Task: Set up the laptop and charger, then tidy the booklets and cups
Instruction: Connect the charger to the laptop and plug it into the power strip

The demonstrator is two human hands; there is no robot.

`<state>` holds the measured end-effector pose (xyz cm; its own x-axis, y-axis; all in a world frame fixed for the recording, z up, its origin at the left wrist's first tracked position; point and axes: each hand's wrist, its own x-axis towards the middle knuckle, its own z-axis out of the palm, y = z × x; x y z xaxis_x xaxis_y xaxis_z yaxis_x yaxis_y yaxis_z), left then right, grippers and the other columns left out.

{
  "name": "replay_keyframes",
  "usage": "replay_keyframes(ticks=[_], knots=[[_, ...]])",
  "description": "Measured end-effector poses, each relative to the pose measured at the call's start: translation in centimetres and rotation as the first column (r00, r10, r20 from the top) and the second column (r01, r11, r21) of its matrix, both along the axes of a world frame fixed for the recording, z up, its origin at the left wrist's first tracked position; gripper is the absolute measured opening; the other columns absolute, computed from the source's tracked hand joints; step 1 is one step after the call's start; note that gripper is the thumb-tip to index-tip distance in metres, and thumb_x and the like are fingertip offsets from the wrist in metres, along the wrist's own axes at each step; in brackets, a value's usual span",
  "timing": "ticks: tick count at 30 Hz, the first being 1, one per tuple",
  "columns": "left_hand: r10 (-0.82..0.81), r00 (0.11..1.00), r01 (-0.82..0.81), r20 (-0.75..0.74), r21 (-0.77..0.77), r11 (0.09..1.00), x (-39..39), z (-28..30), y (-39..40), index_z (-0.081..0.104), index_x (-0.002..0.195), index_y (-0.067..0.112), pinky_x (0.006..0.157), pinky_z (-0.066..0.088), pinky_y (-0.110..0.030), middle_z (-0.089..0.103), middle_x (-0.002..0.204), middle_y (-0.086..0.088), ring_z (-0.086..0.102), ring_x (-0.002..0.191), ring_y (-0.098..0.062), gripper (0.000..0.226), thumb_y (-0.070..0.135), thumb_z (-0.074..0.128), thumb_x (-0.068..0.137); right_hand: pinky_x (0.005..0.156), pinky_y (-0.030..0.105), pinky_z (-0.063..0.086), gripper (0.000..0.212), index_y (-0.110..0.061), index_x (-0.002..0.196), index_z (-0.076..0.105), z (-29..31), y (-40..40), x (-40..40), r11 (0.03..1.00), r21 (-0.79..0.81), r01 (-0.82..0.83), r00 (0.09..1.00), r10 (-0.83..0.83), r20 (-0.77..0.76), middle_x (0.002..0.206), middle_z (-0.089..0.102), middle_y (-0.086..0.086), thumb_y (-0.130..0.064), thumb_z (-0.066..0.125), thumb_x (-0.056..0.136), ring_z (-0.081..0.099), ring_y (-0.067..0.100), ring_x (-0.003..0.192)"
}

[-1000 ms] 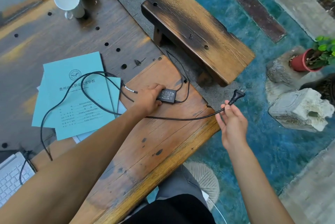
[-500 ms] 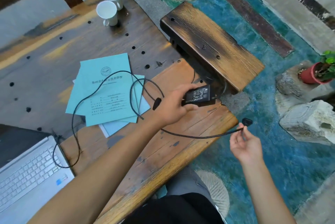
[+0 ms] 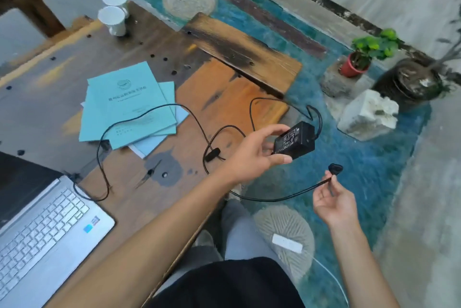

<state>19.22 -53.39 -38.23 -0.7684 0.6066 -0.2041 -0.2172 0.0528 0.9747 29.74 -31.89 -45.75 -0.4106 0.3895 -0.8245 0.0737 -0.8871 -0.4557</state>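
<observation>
The charger brick [image 3: 294,140] is being held in the left hand [image 3: 252,155], lifted off the tabletop [image 3: 199,88] past its edge. Its cord [image 3: 274,198] is being pinched near the plug [image 3: 335,169] by the right hand [image 3: 333,201]. The other cable [image 3: 149,112] is being trailed across the booklets [image 3: 127,105] toward the laptop [image 3: 47,230].

An open silver laptop [image 3: 42,230] is set at the tabletop's [image 3: 62,70] near left corner. The black charger brick [image 3: 294,140] is held off the right edge, label up; its cable [image 3: 154,110] is looped across several fanned teal booklets [image 3: 127,105]. Two white cups [image 3: 112,12] are stood upright, touching, at the far edge.
</observation>
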Motion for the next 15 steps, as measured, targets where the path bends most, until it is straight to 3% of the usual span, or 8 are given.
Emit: replay_keyframes(ticks=[3,9,12,15], knots=[[-0.081,0.996,0.081,0.023,0.015,0.997,3.7,0.1,1.6,0.056,0.131,0.014,0.099,0.055,-0.04,0.057,0.135,-0.004,0.07,0.108,-0.025,0.053,-0.001,0.076,0.084,0.071,0.013,0.048,0.011,-0.013,0.105,0.068,0.8,0.8,5.4,0.996,0.012,0.085,0.996,-0.085,0.005,0.084,0.076,-0.009,-0.013,0.057,0.1,0.066,-0.002,0.081],[-0.209,0.976,0.206,0.066,0.059,0.977,9.8,0.2,5.1,0.054,0.133,0.009,0.079,0.055,-0.021,0.054,0.139,-0.009,0.072,0.098,-0.014,0.053,-0.004,0.073,0.086,0.071,0.012,0.048,0.01,-0.015,0.102,0.067,1.0,2.7,15.0,0.973,0.059,0.224,0.974,-0.225,0.02,0.079,0.077,-0.01,-0.013,0.056,0.101,0.067,-0.003,0.077],[-0.236,0.964,0.231,0.119,0.056,0.971,12.5,-0.8,6.6,0.052,0.135,0.01,0.086,0.055,-0.023,0.054,0.139,-0.007,0.072,0.1,-0.018,0.054,-0.001,0.074,0.086,0.059,0.009,0.05,0.012,-0.015,0.098,0.067,0.6,3.5,18.8,0.96,0.081,0.268,0.962,-0.27,0.027,0.074,0.076,-0.01,-0.013,0.056,0.102,0.069,-0.004,0.065],[-0.25,0.944,0.244,0.213,0.057,0.968,15.0,-2.8,7.9,0.054,0.134,0.019,0.094,0.056,-0.034,0.058,0.135,0.003,0.073,0.102,-0.022,0.052,0.003,0.073,0.089,0.054,0.009,0.05,0.015,-0.019,0.095,0.066,0.1,4.3,22.3,0.958,0.128,0.258,0.962,-0.268,0.061,0.069,0.075,-0.013,-0.015,0.054,0.103,0.067,-0.005,0.058]])
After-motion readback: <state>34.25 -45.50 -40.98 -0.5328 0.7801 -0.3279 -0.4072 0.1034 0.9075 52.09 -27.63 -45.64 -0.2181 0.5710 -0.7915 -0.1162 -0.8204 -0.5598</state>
